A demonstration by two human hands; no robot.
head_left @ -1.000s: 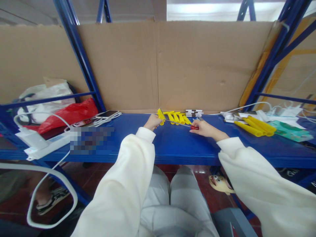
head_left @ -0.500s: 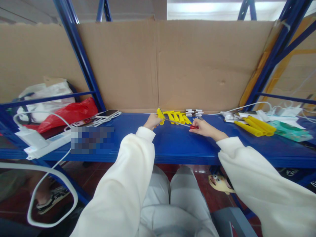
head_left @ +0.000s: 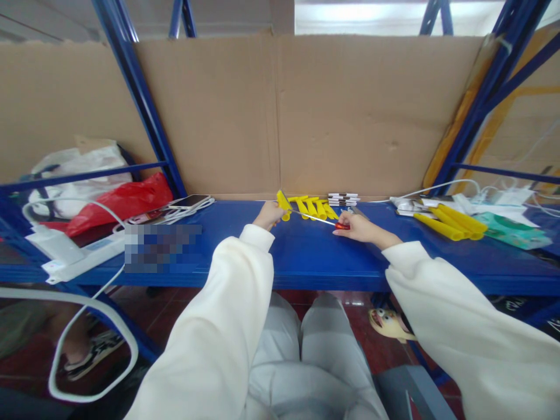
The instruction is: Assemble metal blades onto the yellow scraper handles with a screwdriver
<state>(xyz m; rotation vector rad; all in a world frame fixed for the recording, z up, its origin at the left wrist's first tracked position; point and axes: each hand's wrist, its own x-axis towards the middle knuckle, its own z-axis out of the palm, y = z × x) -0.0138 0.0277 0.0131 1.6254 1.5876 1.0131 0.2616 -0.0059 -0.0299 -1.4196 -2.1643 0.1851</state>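
Observation:
My left hand (head_left: 269,216) is closed around a yellow plastic scraper-like piece (head_left: 284,202), held upright just above the blue shelf top. In my right hand (head_left: 356,226) is a screwdriver (head_left: 342,226) with a red handle, gripped by the fingertips. Its long metal shaft points left, and the tip meets the yellow piece near my left fingers; exactly where it sits there is too small to tell. Behind the shaft, several similar yellow pieces (head_left: 311,207) lie in a row. A stack of white and dark strips (head_left: 343,199) lies at the back, beyond my right hand.
Yellow tapered tubes (head_left: 455,223) and a green packet (head_left: 511,230) lie to the right. At left are a white power strip (head_left: 102,252), a phone (head_left: 191,202) with cables and a red bag (head_left: 125,204). A cardboard sheet (head_left: 350,116) walls off the back.
The fingers of my right hand have shifted slightly on the screwdriver's red handle. My left hand and the yellow piece stay in nearly the same place.

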